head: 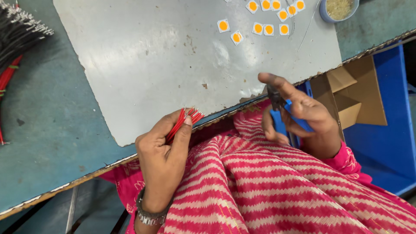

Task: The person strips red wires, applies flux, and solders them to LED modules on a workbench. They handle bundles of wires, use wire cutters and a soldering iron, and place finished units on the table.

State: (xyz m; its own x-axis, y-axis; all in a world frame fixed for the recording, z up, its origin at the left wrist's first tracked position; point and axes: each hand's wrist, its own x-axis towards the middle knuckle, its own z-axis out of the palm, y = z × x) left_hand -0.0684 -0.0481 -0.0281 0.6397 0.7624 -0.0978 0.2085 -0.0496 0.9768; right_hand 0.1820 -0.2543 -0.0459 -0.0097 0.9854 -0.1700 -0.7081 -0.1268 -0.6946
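My left hand (162,149) is closed around a small bundle of thin red wires (184,119), whose bare tips fan out at the table's front edge. My right hand (299,112) grips a blue-handled cutting tool (279,117) with dark jaws pointing up, held over my lap just off the table edge. The two hands are apart, with pink striped cloth between them.
A grey metal sheet (151,56) lies on the green table (47,117). Several small white squares with orange discs (268,29) sit at the back, beside a blue bowl (340,11). Black and red wire bundles (15,39) lie far left. A cardboard box (355,93) and blue crate (390,143) stand right.
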